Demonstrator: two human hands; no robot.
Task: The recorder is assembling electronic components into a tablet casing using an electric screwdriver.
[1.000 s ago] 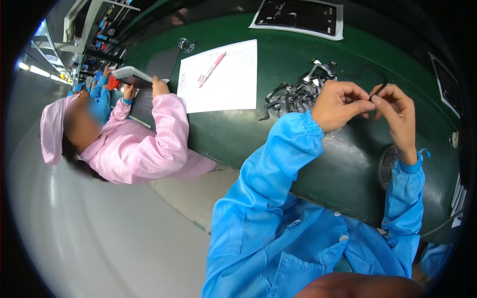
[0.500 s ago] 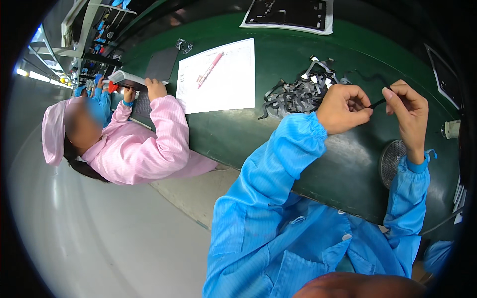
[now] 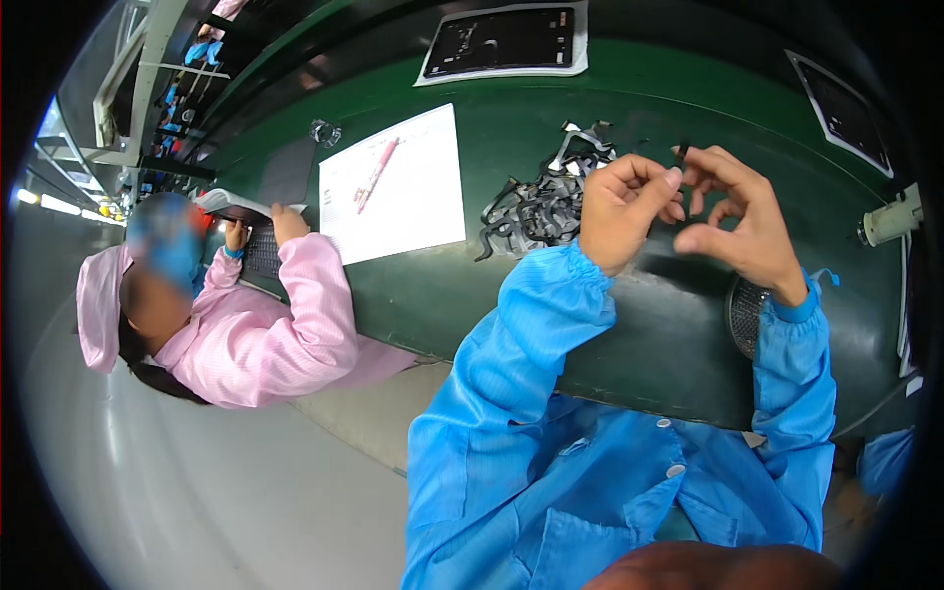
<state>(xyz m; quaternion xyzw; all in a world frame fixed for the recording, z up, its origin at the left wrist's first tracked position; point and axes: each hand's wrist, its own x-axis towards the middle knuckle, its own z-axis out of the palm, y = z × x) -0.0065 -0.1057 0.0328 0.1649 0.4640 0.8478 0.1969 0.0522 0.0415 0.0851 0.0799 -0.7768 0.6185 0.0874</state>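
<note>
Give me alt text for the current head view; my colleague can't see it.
A bare left hand and bare right hand hover close together above a green tabletop, a small black strip at the right one. To their left lie a tangled pile of black-and-grey strips and a white paper sheet bearing a pink pen; a pink-clothed co-worker is farther left.
</note>
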